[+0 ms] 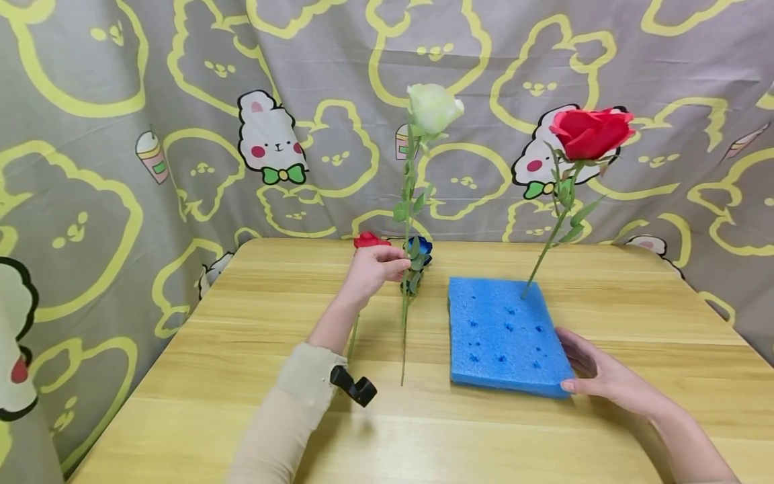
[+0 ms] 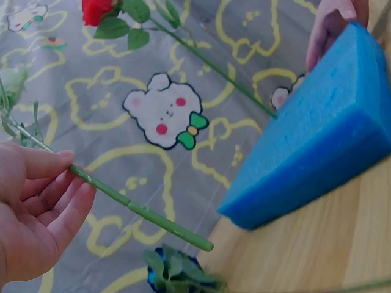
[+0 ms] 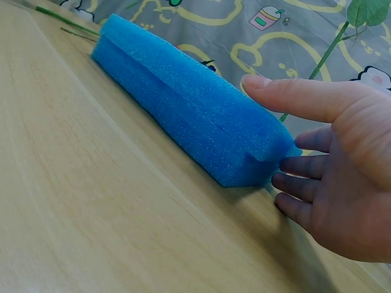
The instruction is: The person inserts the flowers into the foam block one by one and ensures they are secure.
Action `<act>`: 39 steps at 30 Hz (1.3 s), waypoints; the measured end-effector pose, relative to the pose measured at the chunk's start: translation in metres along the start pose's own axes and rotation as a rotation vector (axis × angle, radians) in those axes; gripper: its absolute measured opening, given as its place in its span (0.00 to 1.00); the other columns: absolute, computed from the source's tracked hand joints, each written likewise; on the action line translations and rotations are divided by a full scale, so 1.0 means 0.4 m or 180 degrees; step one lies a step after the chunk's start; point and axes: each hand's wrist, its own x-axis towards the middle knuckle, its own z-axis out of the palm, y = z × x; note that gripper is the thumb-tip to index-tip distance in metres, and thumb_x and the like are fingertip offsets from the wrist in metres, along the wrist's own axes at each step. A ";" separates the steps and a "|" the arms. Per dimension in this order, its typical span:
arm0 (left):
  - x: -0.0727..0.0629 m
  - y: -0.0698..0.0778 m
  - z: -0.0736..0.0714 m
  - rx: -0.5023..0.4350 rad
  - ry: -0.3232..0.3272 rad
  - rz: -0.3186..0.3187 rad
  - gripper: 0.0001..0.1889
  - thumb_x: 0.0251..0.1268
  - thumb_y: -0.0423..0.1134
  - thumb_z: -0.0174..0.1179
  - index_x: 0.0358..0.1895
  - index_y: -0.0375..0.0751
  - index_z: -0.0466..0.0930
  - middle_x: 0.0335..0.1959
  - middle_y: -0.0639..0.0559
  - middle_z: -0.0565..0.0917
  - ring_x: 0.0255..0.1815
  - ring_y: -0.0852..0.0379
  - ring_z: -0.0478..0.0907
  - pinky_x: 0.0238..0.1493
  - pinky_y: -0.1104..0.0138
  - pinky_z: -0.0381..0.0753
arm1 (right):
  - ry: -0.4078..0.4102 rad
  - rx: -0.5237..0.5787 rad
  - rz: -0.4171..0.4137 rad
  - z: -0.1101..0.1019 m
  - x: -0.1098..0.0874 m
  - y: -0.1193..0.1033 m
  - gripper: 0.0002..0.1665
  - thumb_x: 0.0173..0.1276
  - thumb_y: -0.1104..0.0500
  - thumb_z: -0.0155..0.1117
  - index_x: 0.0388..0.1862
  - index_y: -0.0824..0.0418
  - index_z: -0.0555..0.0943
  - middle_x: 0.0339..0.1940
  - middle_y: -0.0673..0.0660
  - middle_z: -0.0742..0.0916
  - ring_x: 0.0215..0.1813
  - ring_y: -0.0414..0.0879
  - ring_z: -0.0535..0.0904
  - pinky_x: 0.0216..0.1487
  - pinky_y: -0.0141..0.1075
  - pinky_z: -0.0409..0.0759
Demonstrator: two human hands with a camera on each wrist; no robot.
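My left hand point(image 1: 376, 270) pinches the green stem of an artificial white rose point(image 1: 434, 109) and holds it upright above the table. In the left wrist view, the stem's cut end point(image 2: 204, 245) hangs free. My right hand point(image 1: 611, 376) rests against the right side of a blue foam block point(image 1: 504, 343), thumb at the front corner. Its fingers point(image 3: 305, 166) look fairly straight in the right wrist view. An artificial red rose point(image 1: 592, 134) stands tilted in the block's far part, and several small holes mark the top.
A second red rose point(image 1: 370, 240) and a blue rose point(image 1: 420, 250) lie on the wooden table point(image 1: 242, 349) behind and beside my left hand, partly hidden. A patterned grey curtain point(image 1: 338, 54) hangs behind the table. A black band clip point(image 1: 353, 386) sits at my left wrist.
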 end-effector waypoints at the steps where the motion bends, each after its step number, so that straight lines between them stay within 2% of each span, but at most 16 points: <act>1: 0.004 0.003 0.008 0.0004 0.0004 0.0016 0.09 0.58 0.27 0.61 0.40 0.24 0.79 0.31 0.44 0.83 0.25 0.55 0.80 0.35 0.63 0.83 | 0.0004 -0.0008 0.0006 0.000 0.000 0.000 0.45 0.62 0.73 0.58 0.68 0.79 0.42 0.66 0.83 0.49 0.61 0.20 0.58 0.56 0.16 0.60; 7: 0.026 0.011 0.052 -0.0004 -0.0051 0.0121 0.09 0.57 0.27 0.62 0.39 0.24 0.80 0.34 0.39 0.84 0.23 0.57 0.80 0.37 0.58 0.82 | 0.0033 -0.0073 0.0008 0.000 -0.001 -0.002 0.45 0.61 0.73 0.58 0.68 0.79 0.43 0.66 0.83 0.50 0.61 0.19 0.58 0.55 0.16 0.60; 11: 0.032 0.017 0.074 0.0089 -0.0128 0.0184 0.09 0.57 0.28 0.62 0.39 0.24 0.80 0.35 0.38 0.84 0.28 0.51 0.82 0.40 0.54 0.81 | 0.0040 -0.0099 0.0011 0.000 0.000 -0.004 0.45 0.62 0.73 0.58 0.68 0.80 0.43 0.66 0.83 0.51 0.60 0.19 0.58 0.55 0.16 0.60; 14: 0.034 0.023 0.089 0.0209 -0.0180 0.0204 0.09 0.58 0.28 0.62 0.40 0.25 0.80 0.35 0.38 0.83 0.29 0.49 0.82 0.40 0.57 0.82 | 0.0046 -0.0110 0.0019 -0.001 0.001 -0.003 0.44 0.62 0.72 0.58 0.68 0.80 0.43 0.66 0.83 0.51 0.60 0.19 0.58 0.55 0.16 0.60; 21: 0.059 0.029 0.129 0.0365 -0.0214 0.0195 0.10 0.60 0.33 0.62 0.42 0.30 0.81 0.35 0.42 0.83 0.30 0.53 0.83 0.38 0.67 0.81 | 0.0046 -0.0089 0.0047 -0.003 0.000 -0.002 0.45 0.62 0.72 0.58 0.68 0.79 0.42 0.66 0.82 0.51 0.60 0.19 0.58 0.55 0.16 0.61; 34: 0.092 0.032 0.208 0.0196 -0.0175 0.0270 0.10 0.60 0.32 0.62 0.42 0.30 0.82 0.35 0.44 0.84 0.29 0.55 0.82 0.34 0.70 0.81 | 0.0065 -0.0108 0.0052 0.000 -0.003 0.001 0.44 0.62 0.72 0.58 0.68 0.80 0.43 0.66 0.83 0.51 0.60 0.19 0.58 0.54 0.16 0.61; 39: 0.101 0.025 0.236 0.0189 -0.0175 0.0282 0.09 0.60 0.32 0.62 0.40 0.31 0.82 0.33 0.44 0.84 0.28 0.56 0.82 0.37 0.64 0.82 | 0.0063 -0.0114 0.0066 0.001 -0.002 0.001 0.44 0.63 0.71 0.58 0.68 0.80 0.43 0.66 0.82 0.51 0.59 0.18 0.58 0.55 0.16 0.60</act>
